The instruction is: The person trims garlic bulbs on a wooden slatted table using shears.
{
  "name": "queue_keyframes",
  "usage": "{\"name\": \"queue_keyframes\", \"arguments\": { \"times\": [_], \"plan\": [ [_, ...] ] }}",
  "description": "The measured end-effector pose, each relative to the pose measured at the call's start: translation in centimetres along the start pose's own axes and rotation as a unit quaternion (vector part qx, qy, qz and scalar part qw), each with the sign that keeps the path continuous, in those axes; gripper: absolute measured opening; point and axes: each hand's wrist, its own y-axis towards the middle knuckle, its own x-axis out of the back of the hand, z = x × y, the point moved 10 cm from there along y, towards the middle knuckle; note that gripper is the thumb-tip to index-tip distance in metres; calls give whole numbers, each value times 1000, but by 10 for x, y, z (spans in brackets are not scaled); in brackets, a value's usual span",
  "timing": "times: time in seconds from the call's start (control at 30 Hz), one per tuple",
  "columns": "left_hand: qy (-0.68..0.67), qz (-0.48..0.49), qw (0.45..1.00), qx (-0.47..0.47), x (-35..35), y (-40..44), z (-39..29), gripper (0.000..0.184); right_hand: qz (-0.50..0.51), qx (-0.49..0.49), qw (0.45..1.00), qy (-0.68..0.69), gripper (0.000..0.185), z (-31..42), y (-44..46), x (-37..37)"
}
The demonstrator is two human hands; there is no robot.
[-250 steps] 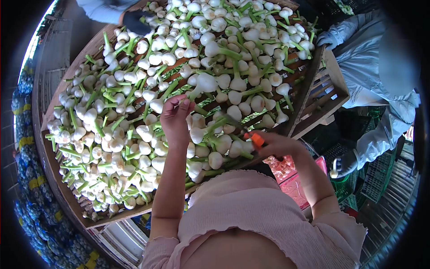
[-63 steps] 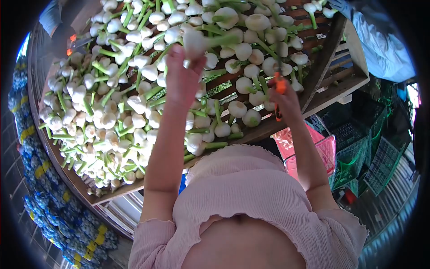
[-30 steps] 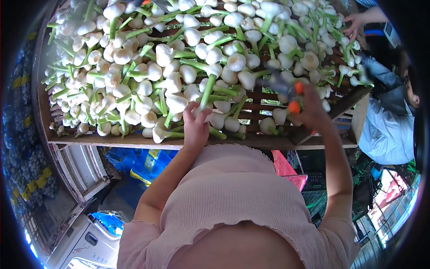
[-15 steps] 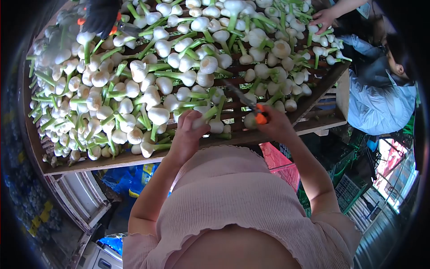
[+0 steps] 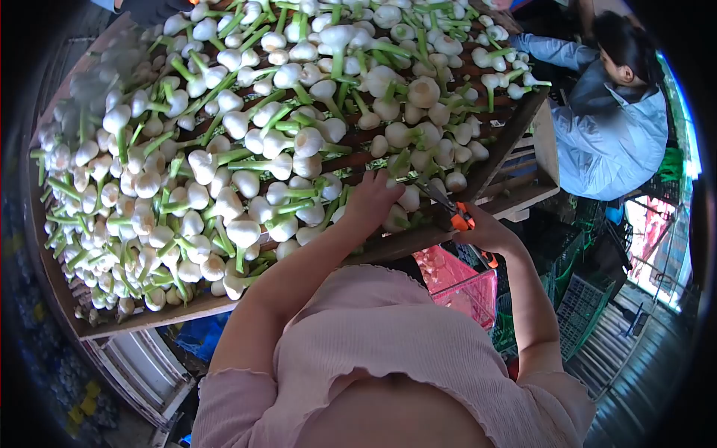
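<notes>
Many white garlic bulbs (image 5: 243, 233) with green stems lie spread over a slatted wooden table. At the table's near side, my left hand (image 5: 372, 198) is closed, its fingertips at a green stem; the bulb it may hold is mostly hidden. My right hand (image 5: 484, 230) is wrapped round the orange handles of shears (image 5: 461, 218). The metal blades point up and left, close to the stem by my left fingers.
The wooden rim (image 5: 164, 319) runs along the near edge. A red crate (image 5: 467, 297) sits below it, with dark green crates (image 5: 586, 310) to the right. A co-worker in light blue (image 5: 609, 145) is at the right; a gloved hand (image 5: 153, 9) shows top left.
My left hand has moved right and up, near the shears' blades. My right hand has shifted right and slightly down with the shears. The view has turned; the gloved hand is nearer the top edge.
</notes>
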Motion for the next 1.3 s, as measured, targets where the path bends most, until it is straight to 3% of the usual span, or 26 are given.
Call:
{"name": "queue_keyframes", "arguments": {
  "times": [0.13,0.23,0.27,0.33,0.4,0.5,0.6,0.67,0.77,0.83,0.87,0.93,1.0,1.07,1.13,1.17,1.2,1.23,1.3],
  "plan": [
    [-61,-2,993,-103,21,-27,-34,34,24,7,1000,17,61,11,15,-15],
    [-2,29,994,-103,22,-34,-19,36,5,-22,1000,-19,57,8,38,-23],
    [-14,20,993,-111,25,-40,-17,37,-65,-1,997,-34,48,18,40,-12],
    [-38,3,991,-126,36,-55,-19,40,-111,58,992,34,47,39,54,-3],
    [-32,-43,997,-64,69,-64,-12,43,-148,106,982,60,56,72,70,6],
    [-66,-132,986,83,106,-88,31,39,-164,233,957,-59,70,161,102,-7],
    [-105,-235,930,261,123,-160,89,30,-186,374,906,-72,71,237,132,-39],
    [-164,-270,881,353,125,-206,110,22,-197,360,901,-144,72,257,158,-58],
    [-223,-251,826,453,98,-260,130,29,-191,309,913,-187,71,261,162,-61],
    [-198,-233,839,450,88,-253,128,37,-208,291,918,-173,68,250,159,-46],
    [-184,-224,847,446,84,-245,128,42,-198,259,941,-92,69,231,170,-35],
    [-217,-188,841,458,70,-223,126,46,-275,290,916,24,69,204,176,10],
    [-189,-172,849,462,64,-203,122,51,-314,242,915,82,59,184,158,64],
    [-100,-173,866,458,67,-189,115,54,-318,318,864,225,52,167,138,121],
    [-70,-158,890,422,71,-171,119,55,-400,279,844,223,50,161,98,160],
    [-55,-152,901,402,73,-159,123,55,-438,240,853,151,48,141,100,185],
    [47,-222,918,324,91,-143,113,42,-467,177,864,72,47,130,96,202],
    [48,-211,928,305,90,-130,121,38,-490,110,865,-6,47,123,90,211],
    [51,-188,944,266,89,-107,139,29,-458,136,878,34,45,113,81,204]
  ]
}}
